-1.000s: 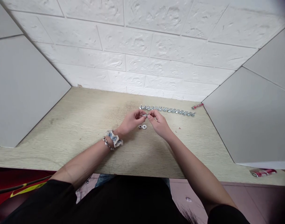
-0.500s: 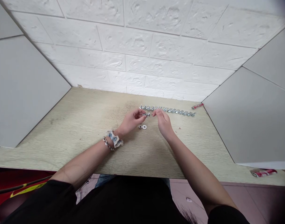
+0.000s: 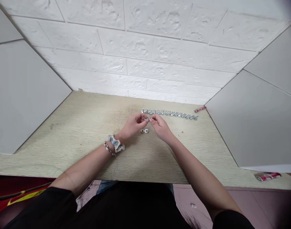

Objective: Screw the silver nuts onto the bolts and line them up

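Observation:
My left hand (image 3: 135,123) pinches a small silver bolt (image 3: 146,119) between thumb and fingers. Opposite it, my right hand (image 3: 160,126) closes its thumb and fingertips on the other end of the bolt, so most of the metal is hidden. On the tabletop just below the hands lie a hex nut (image 3: 142,131) and a flat washer (image 3: 146,131), side by side. Behind the hands runs a long row of silver bolts (image 3: 171,113) with washers on them, many standing with their shanks up.
The wooden tabletop (image 3: 88,127) ends at a white brick-patterned wall (image 3: 136,68). Grey panels close it in on the left (image 3: 31,98) and right (image 3: 260,124). One red battery (image 3: 200,109) lies by the right panel's far corner, another red battery (image 3: 268,176) near the front right edge.
My right hand has moved left and closed its fingertips on the bolt in my left hand; before, it was apart from it. The nut and washer stay on the table.

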Tool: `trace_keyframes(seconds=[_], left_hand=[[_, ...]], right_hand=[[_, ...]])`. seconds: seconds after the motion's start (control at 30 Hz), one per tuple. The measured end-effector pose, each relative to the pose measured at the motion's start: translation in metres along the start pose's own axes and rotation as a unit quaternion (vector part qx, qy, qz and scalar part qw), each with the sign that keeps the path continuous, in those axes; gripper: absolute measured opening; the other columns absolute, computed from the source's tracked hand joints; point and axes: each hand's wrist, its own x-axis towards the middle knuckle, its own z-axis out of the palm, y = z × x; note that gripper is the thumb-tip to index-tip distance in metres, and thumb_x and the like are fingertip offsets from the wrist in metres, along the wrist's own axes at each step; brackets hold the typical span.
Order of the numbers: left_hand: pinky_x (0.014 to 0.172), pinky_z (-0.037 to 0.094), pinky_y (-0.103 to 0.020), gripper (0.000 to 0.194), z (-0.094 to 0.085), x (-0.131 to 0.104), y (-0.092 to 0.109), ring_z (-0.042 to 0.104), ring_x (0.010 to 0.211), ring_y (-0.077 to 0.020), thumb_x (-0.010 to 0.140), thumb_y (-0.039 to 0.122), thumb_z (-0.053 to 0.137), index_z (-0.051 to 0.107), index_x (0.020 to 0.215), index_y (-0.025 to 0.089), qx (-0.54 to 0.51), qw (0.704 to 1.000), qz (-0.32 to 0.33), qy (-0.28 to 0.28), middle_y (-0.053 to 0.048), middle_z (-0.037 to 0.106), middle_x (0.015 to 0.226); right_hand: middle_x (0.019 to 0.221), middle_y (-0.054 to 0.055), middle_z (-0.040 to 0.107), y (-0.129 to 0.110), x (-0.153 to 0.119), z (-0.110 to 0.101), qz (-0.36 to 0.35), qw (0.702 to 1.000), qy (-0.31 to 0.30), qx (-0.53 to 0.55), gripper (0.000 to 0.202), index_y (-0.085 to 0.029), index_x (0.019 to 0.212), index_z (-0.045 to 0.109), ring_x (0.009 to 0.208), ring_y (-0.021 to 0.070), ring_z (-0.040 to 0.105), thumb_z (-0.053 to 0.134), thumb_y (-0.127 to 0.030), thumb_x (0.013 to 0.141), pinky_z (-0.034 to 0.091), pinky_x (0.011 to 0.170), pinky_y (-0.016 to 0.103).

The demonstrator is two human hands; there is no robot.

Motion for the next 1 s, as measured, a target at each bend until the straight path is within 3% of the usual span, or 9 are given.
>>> trace_keyframes(seconds=[0.13, 0.23, 0.4, 0.5, 0.57, 0.67, 0.77, 0.9, 1.0], left_hand=[[0.054, 0.037, -0.02, 0.018, 0.0015, -0.001, 0.0056, 0.047, 0.059, -0.0069, 0.075, 0.027, 0.063, 0.06, 0.087, 0.013, -0.013, 1.0, 0.001, -0.005, 0.001, 0.055, 0.069], [0.053, 0.036, -0.02, 0.017, 0.0031, -0.0027, 0.0081, 0.047, 0.058, -0.0067, 0.076, 0.026, 0.062, 0.059, 0.087, 0.013, -0.006, 1.0, 0.003, -0.024, 0.002, 0.054, 0.068], [0.053, 0.037, -0.02, 0.017, 0.0034, -0.0029, 0.0044, 0.047, 0.059, -0.0068, 0.076, 0.026, 0.062, 0.059, 0.087, 0.013, 0.0, 1.0, 0.001, -0.003, 0.002, 0.053, 0.068], [0.054, 0.039, -0.021, 0.018, 0.0025, -0.002, 0.0005, 0.049, 0.059, -0.0072, 0.076, 0.026, 0.062, 0.059, 0.089, 0.014, 0.003, 1.0, 0.004, 0.004, 0.001, 0.054, 0.068], [0.054, 0.039, -0.02, 0.019, 0.0023, -0.0021, -0.0008, 0.049, 0.059, -0.0072, 0.076, 0.026, 0.062, 0.059, 0.09, 0.014, 0.007, 1.0, 0.012, 0.001, 0.001, 0.055, 0.069], [0.056, 0.041, -0.021, 0.017, 0.0026, -0.0031, -0.0002, 0.051, 0.062, -0.0077, 0.078, 0.025, 0.061, 0.06, 0.091, 0.014, 0.007, 0.999, 0.033, -0.035, -0.001, 0.06, 0.072], [0.056, 0.042, -0.021, 0.017, 0.0031, -0.0042, 0.0016, 0.052, 0.063, -0.0079, 0.08, 0.026, 0.059, 0.06, 0.091, 0.014, 0.004, 0.997, 0.043, -0.063, -0.002, 0.061, 0.075], [0.054, 0.039, -0.02, 0.013, 0.0036, -0.0046, 0.0032, 0.047, 0.061, -0.0066, 0.079, 0.024, 0.058, 0.057, 0.087, 0.014, 0.012, 0.998, 0.044, -0.049, 0.0, 0.055, 0.071], [0.054, 0.037, -0.02, 0.009, 0.0038, -0.0044, 0.0031, 0.045, 0.06, -0.0063, 0.078, 0.022, 0.057, 0.054, 0.082, 0.014, 0.022, 0.998, 0.042, -0.03, 0.002, 0.051, 0.069]], right_hand=[[0.086, 0.001, 0.056, 0.0004, 0.0005, -0.0001, -0.003, 0.998, -0.009, 0.066, 0.014, -0.021, 0.083, 0.051, 0.087, 0.0161, 0.053, 0.056, -0.031, 0.074, 0.04, 0.086, 0.034], [0.089, 0.002, 0.056, -0.0004, 0.0005, -0.0011, 0.008, 0.996, 0.003, 0.084, 0.007, -0.021, 0.076, 0.053, 0.091, 0.0171, 0.053, 0.051, -0.022, 0.069, 0.04, 0.087, 0.035], [0.097, 0.002, 0.057, -0.002, 0.0, -0.0044, 0.017, 0.992, 0.072, 0.102, 0.023, -0.022, 0.082, 0.053, 0.102, 0.0186, 0.05, 0.042, -0.015, 0.062, 0.039, 0.087, 0.033], [0.084, 0.001, 0.055, -0.0025, -0.0004, -0.0052, 0.026, 0.995, 0.087, 0.044, 0.007, -0.022, 0.076, 0.05, 0.089, 0.0182, 0.05, 0.044, -0.026, 0.075, 0.038, 0.082, 0.032], [0.073, 0.001, 0.053, -0.003, -0.0011, -0.0045, 0.028, 0.997, 0.069, -0.001, 0.027, -0.021, 0.067, 0.048, 0.079, 0.0175, 0.05, 0.04, -0.041, 0.084, 0.037, 0.077, 0.032], [0.062, 0.0, 0.051, -0.0041, -0.0025, -0.0022, 0.044, 0.998, 0.018, -0.032, 0.047, -0.021, 0.059, 0.046, 0.066, 0.0158, 0.047, 0.031, -0.055, 0.088, 0.035, 0.068, 0.031], [0.061, 0.0, 0.051, -0.0046, -0.0034, 0.0001, 0.041, 0.999, -0.004, -0.034, 0.048, -0.021, 0.06, 0.046, 0.064, 0.0153, 0.047, 0.031, -0.057, 0.087, 0.034, 0.065, 0.03], [0.067, 0.0, 0.05, -0.0025, -0.0036, 0.0017, 0.013, 0.999, 0.017, -0.038, 0.041, -0.021, 0.064, 0.045, 0.068, 0.0152, 0.046, 0.038, -0.055, 0.087, 0.035, 0.066, 0.03], [0.069, -0.001, 0.048, 0.0004, -0.0036, 0.0025, 0.008, 1.0, -0.003, -0.001, 0.033, -0.022, 0.07, 0.045, 0.068, 0.0141, 0.045, 0.041, -0.05, 0.087, 0.036, 0.066, 0.029]])
